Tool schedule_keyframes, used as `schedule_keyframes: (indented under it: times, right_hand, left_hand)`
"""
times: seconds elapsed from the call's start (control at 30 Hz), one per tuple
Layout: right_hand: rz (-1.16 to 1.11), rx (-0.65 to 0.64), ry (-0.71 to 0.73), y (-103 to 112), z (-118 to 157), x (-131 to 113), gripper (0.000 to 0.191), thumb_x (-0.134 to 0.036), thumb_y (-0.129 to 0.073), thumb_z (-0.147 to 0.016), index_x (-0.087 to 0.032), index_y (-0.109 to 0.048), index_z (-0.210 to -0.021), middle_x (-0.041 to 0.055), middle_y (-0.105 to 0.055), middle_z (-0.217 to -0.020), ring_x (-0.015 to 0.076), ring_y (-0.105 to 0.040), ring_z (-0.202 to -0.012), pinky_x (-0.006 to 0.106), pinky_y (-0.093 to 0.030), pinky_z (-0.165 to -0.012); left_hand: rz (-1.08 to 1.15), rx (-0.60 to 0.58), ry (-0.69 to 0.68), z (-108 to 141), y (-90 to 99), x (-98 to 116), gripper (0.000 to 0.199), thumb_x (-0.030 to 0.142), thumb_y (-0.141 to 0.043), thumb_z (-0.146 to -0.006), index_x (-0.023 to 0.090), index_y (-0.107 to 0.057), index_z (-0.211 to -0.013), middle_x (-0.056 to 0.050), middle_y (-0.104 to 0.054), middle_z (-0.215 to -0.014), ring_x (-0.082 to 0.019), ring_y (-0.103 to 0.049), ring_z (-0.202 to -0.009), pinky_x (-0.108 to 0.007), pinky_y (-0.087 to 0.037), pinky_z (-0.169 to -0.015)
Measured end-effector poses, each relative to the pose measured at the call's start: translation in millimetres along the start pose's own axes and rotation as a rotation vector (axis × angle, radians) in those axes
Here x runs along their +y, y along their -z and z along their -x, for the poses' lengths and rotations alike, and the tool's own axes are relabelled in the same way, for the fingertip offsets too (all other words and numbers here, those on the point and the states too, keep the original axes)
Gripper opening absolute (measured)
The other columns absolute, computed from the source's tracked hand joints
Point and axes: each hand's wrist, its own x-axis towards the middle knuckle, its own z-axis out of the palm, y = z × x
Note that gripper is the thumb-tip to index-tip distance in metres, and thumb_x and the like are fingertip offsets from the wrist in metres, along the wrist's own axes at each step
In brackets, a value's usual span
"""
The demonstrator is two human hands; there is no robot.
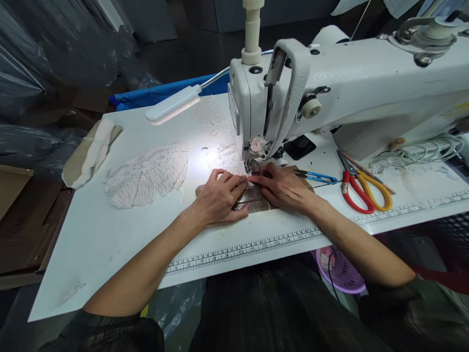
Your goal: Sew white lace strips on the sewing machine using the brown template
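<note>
White tabletop spreads under the sewing machine. My left hand and right hand nearly meet over brown sheeting, fingers half-curled; whether they grip anything, I can't tell.

This is a sewing workshop. An industrial sewing machine stands on a white table with a measuring scale printed along its front edge. Lace pieces lie towards its left edge; fabric scissors and blue thread snips rest on the machine's right side. Cardboard boxes and plastic wrapping crowd beyond the left edge.
</note>
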Motion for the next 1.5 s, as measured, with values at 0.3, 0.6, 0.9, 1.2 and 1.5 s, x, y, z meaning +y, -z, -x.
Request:
schedule_keyframes:
  times: [0.3, 0.6, 0.9, 1.2, 1.5]
  right_hand:
    - [-0.030, 0.017, -0.005, 2.1, 2.1, -1.0, 0.039, -0.025, -0.041, -0.098, -0.023, -0.063, -0.131, 0.0133, -0.061, -0.106, 0.0265, -0.058, -0.093, 0.043, -0.050, -0.083]
    - [-0.187, 0.109, -0.070, -1.0, 2.7, 2.2, 0.039, -0.021, -0.037, -0.099, -0.016, -0.063, -0.128, 0.0121, -0.060, -0.102, 0.0213, -0.059, -0.085, 0.038, -0.053, -0.080]
    - [-0.058, 0.050, 0.060, -1.8, 5.5, -1.7, 0.037, -0.019, -0.047, -0.096, -0.023, -0.063, -0.130, 0.0120, -0.060, -0.113, 0.0259, -0.057, -0.104, 0.045, -0.051, -0.089]
    - [-0.024, 0.026, 0.054, 3.9, 5.5, -5.5, 0.039, -0.017, -0.047, -0.096, -0.023, -0.065, -0.130, 0.0124, -0.061, -0.115, 0.0254, -0.057, -0.105, 0.044, -0.052, -0.090]
    - [0.013, -0.032, 0.027, 6.9, 1.4, -7.2, 0.040, -0.017, -0.046, -0.096, -0.019, -0.062, -0.133, 0.0151, -0.060, -0.114, 0.0283, -0.056, -0.101, 0.045, -0.051, -0.088]
  left_hand:
    - [0.064, -0.032, 0.035, -1.8, 1.3, -0.1, 0.044, 0.045, -0.056, -0.090, 0.017, -0.064, -0.122, -0.011, -0.069, -0.119, -0.027, -0.063, -0.098, -0.054, -0.040, -0.102]
    - [0.086, -0.036, 0.041, -1.8, 1.0, -1.0, 0.044, 0.044, -0.057, -0.089, 0.014, -0.066, -0.119, -0.013, -0.069, -0.121, -0.028, -0.064, -0.098, -0.052, -0.041, -0.099]
    - [0.016, -0.072, 0.034, -1.9, 3.5, 1.8, 0.042, 0.047, -0.052, -0.092, 0.016, -0.067, -0.118, -0.012, -0.069, -0.120, -0.028, -0.062, -0.100, -0.053, -0.039, -0.102]
    - [0.045, -0.029, 0.052, -1.7, 0.5, 0.5, 0.043, 0.048, -0.058, -0.088, 0.017, -0.068, -0.117, -0.011, -0.069, -0.121, -0.027, -0.065, -0.098, -0.056, -0.038, -0.104]
    - [0.066, -0.049, 0.089, -4.3, 4.1, -2.8, 0.046, 0.051, -0.059, -0.087, 0.020, -0.066, -0.120, -0.009, -0.068, -0.121, -0.029, -0.064, -0.101, -0.068, -0.031, -0.110]
